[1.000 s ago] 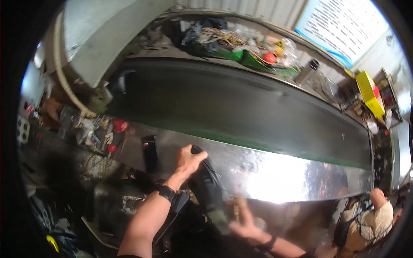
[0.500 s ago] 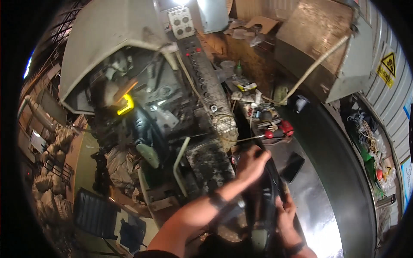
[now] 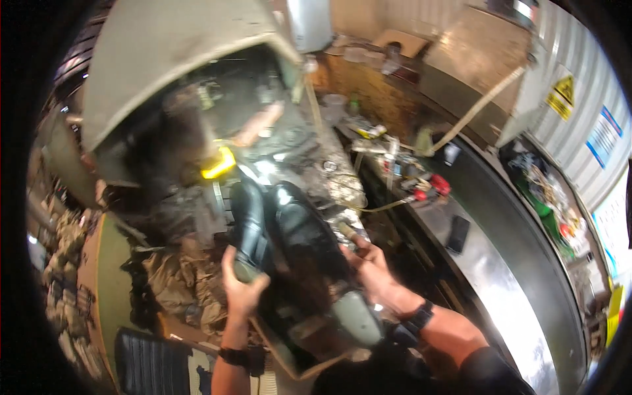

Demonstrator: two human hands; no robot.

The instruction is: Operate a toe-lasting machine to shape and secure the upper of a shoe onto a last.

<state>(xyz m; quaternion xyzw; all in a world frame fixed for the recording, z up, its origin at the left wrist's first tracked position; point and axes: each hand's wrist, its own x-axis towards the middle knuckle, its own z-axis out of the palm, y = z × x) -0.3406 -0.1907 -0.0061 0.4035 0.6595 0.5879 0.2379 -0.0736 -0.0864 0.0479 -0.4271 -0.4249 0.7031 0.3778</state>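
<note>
My left hand (image 3: 242, 284) is closed round the pale heel end of a black shoe (image 3: 248, 214) on a last. The toe of that shoe points into the machine (image 3: 289, 155), close to a bright yellow light patch (image 3: 219, 162). Beside it on the right lies a second, larger-looking black shoe (image 3: 306, 237), with the grey-green end of a last (image 3: 357, 318) turned toward me. Along this shoe's right side, my right hand (image 3: 372, 266) grips, its fingers partly hidden by the shoe. Blur softens both shoes and the machine's inside.
A grey hood (image 3: 178, 59) arches over the machine. To the right, a metal bench (image 3: 487, 283) carries a dark phone (image 3: 457, 234) and a red-handled tool (image 3: 434, 187). Beyond runs a dark conveyor belt (image 3: 520, 250). A black chair (image 3: 151, 362) stands at lower left.
Both hands have moved left, bringing the second shoe from the bench side to the machine. My left hand has gone from that shoe to the heel end of the one in the machine. The view has shifted.
</note>
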